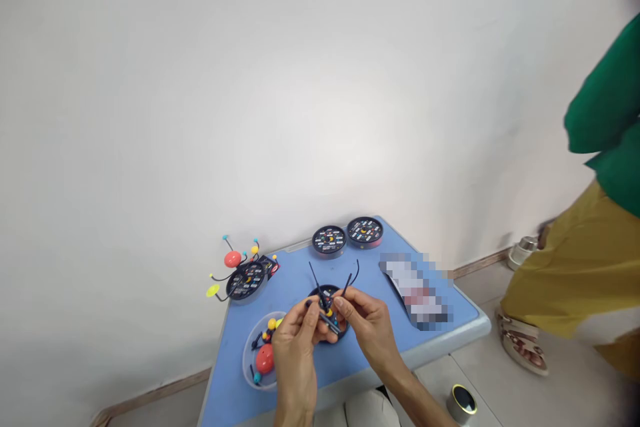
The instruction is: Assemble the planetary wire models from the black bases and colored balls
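We see the left hand (295,343) and the right hand (369,323) meeting over the near middle of the blue table (295,260). Both are pinched narrowly on the black rods (314,280) that rise from a black disc (327,295) (we cannot tell whether it rests on the table). A clear bowl (249,363) of coloured balls lies at 8 o'clock from the disc, and a finished model (244,277) at 10. Two more discs (329,241) sit at 12, with a blurred box (417,290) at 3.
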Action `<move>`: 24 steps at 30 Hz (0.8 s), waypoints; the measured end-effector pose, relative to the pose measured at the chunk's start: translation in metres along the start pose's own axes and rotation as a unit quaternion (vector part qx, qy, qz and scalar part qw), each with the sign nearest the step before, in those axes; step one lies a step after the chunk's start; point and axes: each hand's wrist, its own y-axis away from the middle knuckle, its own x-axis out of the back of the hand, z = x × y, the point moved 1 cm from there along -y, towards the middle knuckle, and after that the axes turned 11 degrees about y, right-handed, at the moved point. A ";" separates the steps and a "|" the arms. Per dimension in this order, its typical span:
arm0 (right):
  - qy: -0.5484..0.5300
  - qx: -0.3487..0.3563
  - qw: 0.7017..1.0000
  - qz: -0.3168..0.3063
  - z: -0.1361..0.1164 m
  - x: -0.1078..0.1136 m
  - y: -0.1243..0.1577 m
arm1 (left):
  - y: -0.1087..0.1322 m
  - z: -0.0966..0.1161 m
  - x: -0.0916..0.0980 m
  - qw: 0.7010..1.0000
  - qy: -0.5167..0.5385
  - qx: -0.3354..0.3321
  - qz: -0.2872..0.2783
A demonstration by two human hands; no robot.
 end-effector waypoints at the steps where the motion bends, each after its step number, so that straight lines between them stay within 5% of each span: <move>1: -0.021 -0.015 1.000 -0.003 0.001 0.001 -0.001 | -0.001 0.001 0.002 1.000 0.016 -0.007 0.017; 17: -0.108 -0.065 0.992 -0.003 0.002 0.007 0.008 | 0.004 0.008 0.013 0.994 0.049 -0.071 0.069; 24: 0.017 0.024 1.000 -0.008 -0.007 0.009 0.026 | 0.019 0.005 0.021 0.994 0.059 -0.080 0.054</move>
